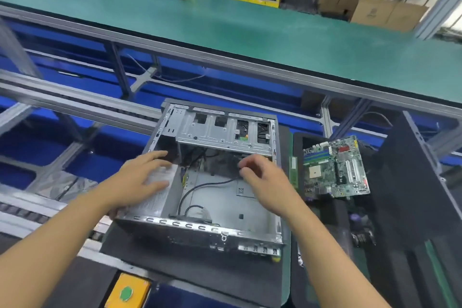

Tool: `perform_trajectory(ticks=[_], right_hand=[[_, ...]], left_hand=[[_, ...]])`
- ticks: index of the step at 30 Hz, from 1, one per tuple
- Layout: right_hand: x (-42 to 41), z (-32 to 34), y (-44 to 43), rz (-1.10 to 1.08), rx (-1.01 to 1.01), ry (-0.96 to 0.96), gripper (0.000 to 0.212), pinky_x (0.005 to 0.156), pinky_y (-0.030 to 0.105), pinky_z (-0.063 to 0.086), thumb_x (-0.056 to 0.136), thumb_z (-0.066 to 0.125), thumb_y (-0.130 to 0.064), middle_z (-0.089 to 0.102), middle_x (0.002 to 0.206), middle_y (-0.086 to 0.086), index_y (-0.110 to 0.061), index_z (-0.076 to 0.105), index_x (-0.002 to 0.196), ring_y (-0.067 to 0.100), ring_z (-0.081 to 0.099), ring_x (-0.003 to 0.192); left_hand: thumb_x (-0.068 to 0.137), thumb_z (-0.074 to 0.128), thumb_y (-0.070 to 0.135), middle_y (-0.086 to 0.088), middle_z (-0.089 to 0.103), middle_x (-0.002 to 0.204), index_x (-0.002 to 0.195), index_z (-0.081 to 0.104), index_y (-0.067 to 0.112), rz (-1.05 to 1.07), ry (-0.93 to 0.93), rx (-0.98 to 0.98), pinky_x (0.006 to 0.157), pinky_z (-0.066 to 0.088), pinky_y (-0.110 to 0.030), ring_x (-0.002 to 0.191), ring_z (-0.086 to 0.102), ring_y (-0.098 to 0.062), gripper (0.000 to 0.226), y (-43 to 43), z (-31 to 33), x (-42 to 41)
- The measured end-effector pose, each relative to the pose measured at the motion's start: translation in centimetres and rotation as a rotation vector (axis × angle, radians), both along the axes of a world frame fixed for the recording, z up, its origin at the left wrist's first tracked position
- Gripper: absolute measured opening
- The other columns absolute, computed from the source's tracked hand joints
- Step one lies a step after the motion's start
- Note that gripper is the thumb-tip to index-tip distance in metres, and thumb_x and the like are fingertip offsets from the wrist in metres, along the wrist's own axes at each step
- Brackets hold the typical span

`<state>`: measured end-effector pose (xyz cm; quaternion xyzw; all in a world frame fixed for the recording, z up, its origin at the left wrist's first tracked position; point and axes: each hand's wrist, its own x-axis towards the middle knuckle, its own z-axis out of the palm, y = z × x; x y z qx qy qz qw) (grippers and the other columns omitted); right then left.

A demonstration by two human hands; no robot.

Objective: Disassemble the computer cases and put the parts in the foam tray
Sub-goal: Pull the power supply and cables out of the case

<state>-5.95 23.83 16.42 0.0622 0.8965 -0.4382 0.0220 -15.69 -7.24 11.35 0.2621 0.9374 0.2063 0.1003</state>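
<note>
Inside the computer case (217, 133), left hand (143, 177) rests, right hand (265, 179) pinches cable (200, 186).

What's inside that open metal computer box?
A black cable loops across the floor of the computer case, and a silver power supply sits under the left hand. The drive cage hides what's beneath.
</note>
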Motion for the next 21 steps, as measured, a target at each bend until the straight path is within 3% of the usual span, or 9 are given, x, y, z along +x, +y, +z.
perform_trajectory(ticks=[2, 4, 6, 8, 11, 14, 16, 18, 21], right_hand=[[-1.5, 0.0, -4.0, 0.242, 0.03, -0.103, 0.023, 0.079, 0.018, 0.044, 0.098, 0.055, -0.035, 0.06, 0.112, -0.018, -0.033, 0.056, 0.121, -0.001, 0.058, 0.093], [-3.3, -0.9, -7.5, 0.373, 0.074, -0.192, 0.042, 0.088, 0.029, 0.045, 0.097, 0.056, -0.038, 0.054, 0.128, -0.007, -0.029, 0.047, 0.137, 0.012, 0.058, 0.103], [-5.0, -2.0, -10.2, 0.41, 0.086, -0.251, 0.055, 0.099, 0.037, 0.046, 0.096, 0.059, -0.041, 0.045, 0.142, 0.002, -0.029, 0.039, 0.146, 0.021, 0.056, 0.115], [-6.4, -3.3, -12.0, 0.415, 0.07, -0.269, 0.063, 0.106, 0.039, 0.043, 0.094, 0.062, -0.043, 0.039, 0.148, 0.008, -0.031, 0.035, 0.149, 0.026, 0.053, 0.123], [-7.7, -4.9, -13.8, 0.406, 0.011, -0.274, 0.074, 0.105, 0.032, 0.039, 0.089, 0.07, -0.043, 0.036, 0.151, 0.007, -0.032, 0.031, 0.151, 0.024, 0.046, 0.131], [-8.2, -6.4, -14.3, 0.393, -0.093, -0.299, 0.09, 0.104, 0.032, 0.043, 0.083, 0.075, -0.05, 0.038, 0.152, -0.001, -0.037, 0.021, 0.154, 0.018, 0.049, 0.129], [-8.0, -7.4, -14.1, 0.362, -0.204, -0.316, 0.094, 0.084, 0.016, 0.05, 0.081, 0.077, -0.052, 0.051, 0.141, -0.005, -0.04, 0.019, 0.153, 0.0, 0.062, 0.109], [-7.8, -8.4, -13.9, 0.31, -0.285, -0.291, 0.092, 0.065, 0.004, 0.046, 0.079, 0.08, -0.05, 0.06, 0.125, -0.009, -0.043, 0.02, 0.148, -0.012, 0.064, 0.088], [-7.6, -9.2, -13.9, 0.234, -0.379, -0.228, 0.095, 0.075, 0.01, 0.051, 0.075, 0.084, -0.047, 0.057, 0.134, -0.005, -0.045, 0.019, 0.145, 0.0, 0.066, 0.102]], left_hand=[[0.077, 0.073, 0.061, 0.027, 0.013, 0.158, 0.138, 0.043, 0.046, -0.048, -0.139, -0.024, 0.118, 0.019, -0.036, 0.144, 0.022, -0.004, 0.07, -2.0, 1.2, 0.7], [0.059, 0.07, 0.083, 0.027, -0.014, 0.16, 0.152, 0.02, 0.047, -0.163, -0.213, -0.227, 0.121, 0.004, -0.038, 0.147, -0.005, -0.002, 0.112, -3.3, 1.9, 1.5], [0.051, 0.061, 0.092, 0.02, -0.039, 0.154, 0.155, -0.011, 0.042, -0.309, -0.096, -0.486, 0.119, -0.016, -0.041, 0.143, -0.035, -0.007, 0.136, -4.1, 1.3, 2.2], [0.055, 0.064, 0.087, 0.012, -0.048, 0.15, 0.151, -0.027, 0.036, -0.368, 0.053, -0.558, 0.114, -0.024, -0.04, 0.137, -0.046, -0.014, 0.142, -4.3, -0.1, 3.0], [0.064, 0.071, 0.075, -0.004, -0.035, 0.159, 0.156, -0.014, 0.021, -0.355, 0.231, -0.5, 0.116, -0.021, -0.041, 0.143, -0.038, -0.027, 0.137, -4.4, -1.8, 3.9], [0.071, 0.076, 0.061, -0.013, -0.006, 0.166, 0.157, 0.016, 0.01, -0.32, 0.351, -0.432, 0.122, 0.0, -0.05, 0.15, -0.018, -0.038, 0.116, -4.4, -2.7, 4.3], [0.069, 0.081, 0.049, -0.017, 0.008, 0.165, 0.152, 0.027, 0.007, -0.306, 0.361, -0.427, 0.121, 0.011, -0.053, 0.151, -0.005, -0.042, 0.107, -4.5, -3.0, 4.6], [0.065, 0.082, 0.023, -0.02, 0.017, 0.163, 0.148, 0.033, 0.003, -0.281, 0.386, -0.416, 0.12, 0.021, -0.055, 0.151, 0.005, -0.043, 0.099, -4.3, -3.0, 4.8], [0.061, 0.073, -0.002, -0.021, 0.034, 0.156, 0.144, 0.044, 0.0, -0.207, 0.455, -0.368, 0.116, 0.031, -0.054, 0.147, 0.025, -0.042, 0.088, -3.6, -3.4, 5.0]])
